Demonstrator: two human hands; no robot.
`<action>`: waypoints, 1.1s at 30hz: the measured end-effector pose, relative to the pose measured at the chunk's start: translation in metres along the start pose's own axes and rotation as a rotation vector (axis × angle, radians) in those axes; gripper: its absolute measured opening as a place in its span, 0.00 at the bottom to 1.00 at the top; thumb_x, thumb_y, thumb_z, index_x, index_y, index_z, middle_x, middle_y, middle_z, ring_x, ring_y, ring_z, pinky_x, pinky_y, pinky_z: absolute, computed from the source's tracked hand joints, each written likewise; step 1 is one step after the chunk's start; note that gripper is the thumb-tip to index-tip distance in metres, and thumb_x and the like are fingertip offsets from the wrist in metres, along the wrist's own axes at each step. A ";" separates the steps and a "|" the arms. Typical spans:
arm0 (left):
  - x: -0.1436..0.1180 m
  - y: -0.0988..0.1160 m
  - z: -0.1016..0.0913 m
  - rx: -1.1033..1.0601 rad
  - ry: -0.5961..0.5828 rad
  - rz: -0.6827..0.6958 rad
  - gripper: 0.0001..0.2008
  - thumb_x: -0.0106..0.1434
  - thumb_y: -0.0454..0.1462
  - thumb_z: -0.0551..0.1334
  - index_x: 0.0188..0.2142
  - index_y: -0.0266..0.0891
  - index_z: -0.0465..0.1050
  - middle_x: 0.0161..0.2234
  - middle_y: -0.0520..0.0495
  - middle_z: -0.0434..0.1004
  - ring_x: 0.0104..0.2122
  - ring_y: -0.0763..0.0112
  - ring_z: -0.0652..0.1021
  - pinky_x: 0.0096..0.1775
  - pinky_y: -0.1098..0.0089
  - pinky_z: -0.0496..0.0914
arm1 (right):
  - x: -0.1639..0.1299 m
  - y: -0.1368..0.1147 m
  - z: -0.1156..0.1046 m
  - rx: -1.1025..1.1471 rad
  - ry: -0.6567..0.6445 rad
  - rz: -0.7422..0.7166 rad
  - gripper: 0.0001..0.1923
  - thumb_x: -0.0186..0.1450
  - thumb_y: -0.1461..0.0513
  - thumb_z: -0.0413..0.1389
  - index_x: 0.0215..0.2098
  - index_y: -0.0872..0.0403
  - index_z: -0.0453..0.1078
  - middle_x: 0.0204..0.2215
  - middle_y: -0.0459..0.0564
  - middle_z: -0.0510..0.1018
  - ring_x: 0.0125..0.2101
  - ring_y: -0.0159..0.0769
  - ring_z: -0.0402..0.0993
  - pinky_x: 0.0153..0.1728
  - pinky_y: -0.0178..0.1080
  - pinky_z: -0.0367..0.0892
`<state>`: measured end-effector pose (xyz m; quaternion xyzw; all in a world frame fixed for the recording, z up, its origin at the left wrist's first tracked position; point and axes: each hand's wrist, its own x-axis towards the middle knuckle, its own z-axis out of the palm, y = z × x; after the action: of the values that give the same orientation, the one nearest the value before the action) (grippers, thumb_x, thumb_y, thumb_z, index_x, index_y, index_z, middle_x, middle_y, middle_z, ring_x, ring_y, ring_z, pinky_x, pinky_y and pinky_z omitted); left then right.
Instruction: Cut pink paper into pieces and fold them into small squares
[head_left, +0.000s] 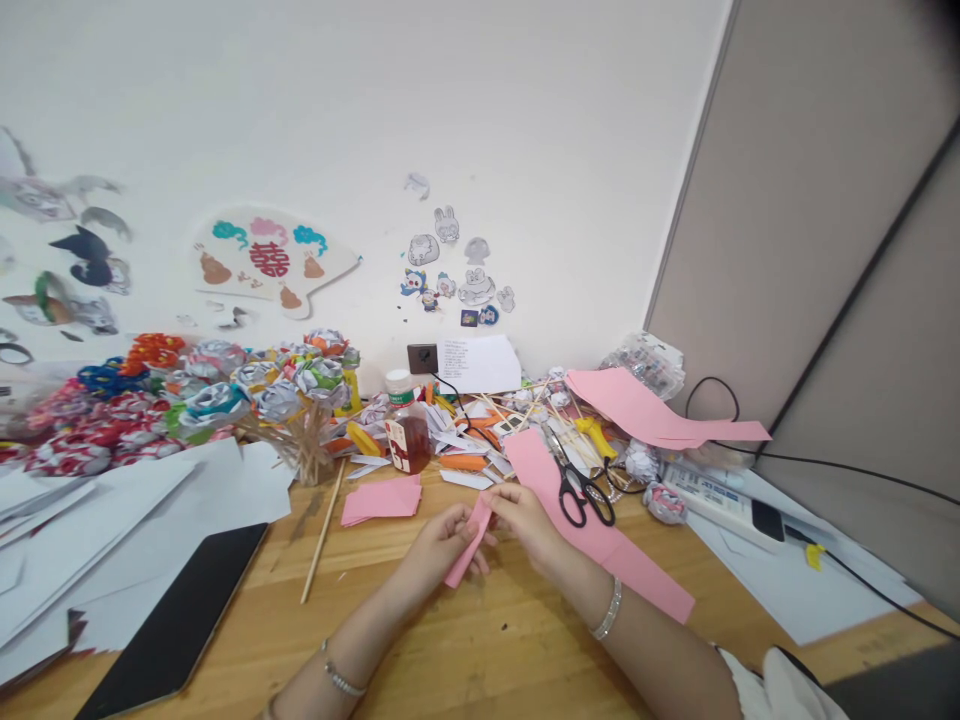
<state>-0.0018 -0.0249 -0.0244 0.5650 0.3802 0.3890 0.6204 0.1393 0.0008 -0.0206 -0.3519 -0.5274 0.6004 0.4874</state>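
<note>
Above the wooden counter point(480, 640), at mid-frame, the left hand point(442, 545) and right hand point(525, 520) both pinched a small folded pink paper strip point(471, 545), fingers closed on its upper end while its lower end hung slanted toward seven o'clock. At one o'clock from the hands, black-handled scissors point(581, 490) lay on a long flat pink sheet point(637, 570). At ten o'clock sat a stack of pink squares point(382, 498), with a thin wooden stick point(322, 535) beside it. At eleven o'clock stood a glossy plastic bottle point(407, 435). At eight o'clock lay a smooth dark tablet point(180, 620).
</note>
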 end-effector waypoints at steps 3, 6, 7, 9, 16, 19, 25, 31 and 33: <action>0.001 -0.002 0.001 0.011 0.021 0.003 0.18 0.52 0.49 0.59 0.29 0.36 0.60 0.31 0.44 0.76 0.19 0.74 0.75 0.21 0.74 0.66 | 0.002 0.003 -0.001 -0.030 0.012 -0.021 0.14 0.50 0.54 0.58 0.22 0.57 0.67 0.17 0.43 0.67 0.20 0.28 0.63 0.24 0.33 0.60; 0.002 -0.004 0.001 0.009 0.039 -0.005 0.18 0.51 0.50 0.59 0.29 0.36 0.60 0.31 0.45 0.76 0.18 0.74 0.75 0.20 0.74 0.66 | 0.002 0.006 -0.002 -0.050 0.029 -0.040 0.12 0.51 0.55 0.57 0.22 0.57 0.67 0.18 0.43 0.67 0.21 0.29 0.64 0.24 0.33 0.60; 0.002 -0.004 0.001 0.007 0.038 -0.008 0.19 0.51 0.50 0.59 0.29 0.37 0.60 0.31 0.45 0.76 0.18 0.74 0.75 0.20 0.74 0.66 | 0.002 0.007 -0.002 -0.052 0.028 -0.044 0.12 0.52 0.55 0.57 0.22 0.57 0.67 0.18 0.43 0.67 0.22 0.29 0.64 0.24 0.33 0.60; 0.002 -0.005 0.001 0.003 0.032 -0.009 0.19 0.50 0.50 0.59 0.29 0.37 0.60 0.31 0.44 0.76 0.19 0.74 0.75 0.21 0.74 0.66 | 0.001 0.008 -0.002 -0.056 0.021 -0.056 0.12 0.53 0.55 0.56 0.22 0.57 0.67 0.18 0.43 0.67 0.21 0.29 0.64 0.23 0.32 0.59; 0.001 -0.002 0.002 0.002 0.042 -0.023 0.19 0.50 0.50 0.59 0.29 0.36 0.60 0.31 0.44 0.76 0.19 0.74 0.75 0.21 0.74 0.67 | 0.002 0.009 -0.002 -0.067 0.018 -0.084 0.13 0.53 0.55 0.56 0.22 0.57 0.66 0.18 0.43 0.67 0.21 0.29 0.63 0.23 0.32 0.59; 0.001 -0.001 0.003 0.000 0.045 -0.026 0.18 0.50 0.50 0.59 0.30 0.36 0.60 0.31 0.44 0.76 0.18 0.74 0.75 0.21 0.74 0.66 | 0.002 0.008 -0.001 -0.101 0.017 -0.122 0.13 0.54 0.55 0.54 0.21 0.57 0.66 0.17 0.43 0.66 0.19 0.28 0.61 0.22 0.32 0.58; 0.001 -0.003 0.003 0.007 0.048 -0.009 0.19 0.51 0.50 0.58 0.29 0.36 0.62 0.32 0.44 0.76 0.19 0.74 0.75 0.22 0.74 0.67 | 0.003 0.005 -0.002 -0.173 -0.033 -0.106 0.11 0.54 0.56 0.55 0.23 0.57 0.66 0.17 0.42 0.66 0.18 0.27 0.60 0.21 0.32 0.58; 0.000 -0.001 -0.004 0.079 0.006 -0.051 0.18 0.50 0.48 0.61 0.29 0.34 0.64 0.27 0.45 0.77 0.22 0.71 0.76 0.22 0.74 0.65 | 0.007 0.005 -0.007 -0.265 0.110 -0.189 0.06 0.52 0.61 0.55 0.23 0.57 0.67 0.21 0.45 0.69 0.24 0.32 0.64 0.27 0.35 0.61; 0.000 -0.001 -0.006 0.101 0.000 -0.063 0.17 0.50 0.47 0.61 0.28 0.34 0.65 0.26 0.44 0.78 0.23 0.70 0.76 0.24 0.73 0.66 | 0.008 0.004 -0.009 -0.262 0.133 -0.195 0.06 0.52 0.61 0.55 0.24 0.57 0.68 0.22 0.45 0.69 0.25 0.33 0.65 0.28 0.35 0.61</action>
<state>-0.0076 -0.0230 -0.0256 0.5832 0.4169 0.3499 0.6031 0.1444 0.0112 -0.0259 -0.3988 -0.5993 0.4518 0.5269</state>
